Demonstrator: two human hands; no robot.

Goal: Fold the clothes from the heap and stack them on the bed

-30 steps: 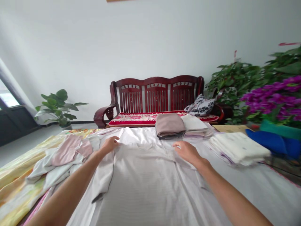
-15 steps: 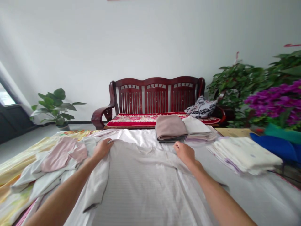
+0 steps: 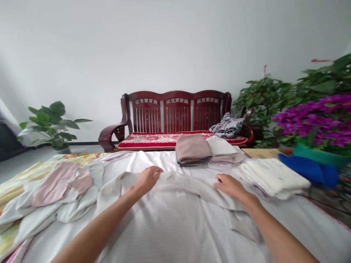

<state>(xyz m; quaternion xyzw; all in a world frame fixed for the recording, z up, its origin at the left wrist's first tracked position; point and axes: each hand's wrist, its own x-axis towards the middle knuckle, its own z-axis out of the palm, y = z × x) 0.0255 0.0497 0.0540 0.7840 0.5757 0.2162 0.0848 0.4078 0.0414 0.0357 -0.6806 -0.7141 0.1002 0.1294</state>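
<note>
A pale grey, finely striped long-sleeved top (image 3: 175, 215) lies spread on the white-covered surface in front of me, its neckline at the far end. Just left of that neckline is my left hand (image 3: 149, 178), fingers stretched out and loosely apart over the shoulder cloth. My right hand (image 3: 230, 185) hovers by the opposite shoulder and sleeve, with a gap between thumb and fingers. Neither hand visibly grips the cloth. The left sleeve bends out beside my left forearm; the right sleeve runs under my right wrist and is partly hidden.
Folded clothes with a brown piece on top (image 3: 193, 149) sit beyond my hands, beside a folded white pile (image 3: 223, 150). A cream folded stack (image 3: 274, 177) lies to the right. Loose pink and white clothes (image 3: 56, 184) lie left. Behind stands a wooden bench (image 3: 175, 109).
Both hands have let go of the top's shoulders. My left hand has moved right toward the neckline, my right slightly right and nearer. The left sleeve now lies bent outward; the view has shifted rightward.
</note>
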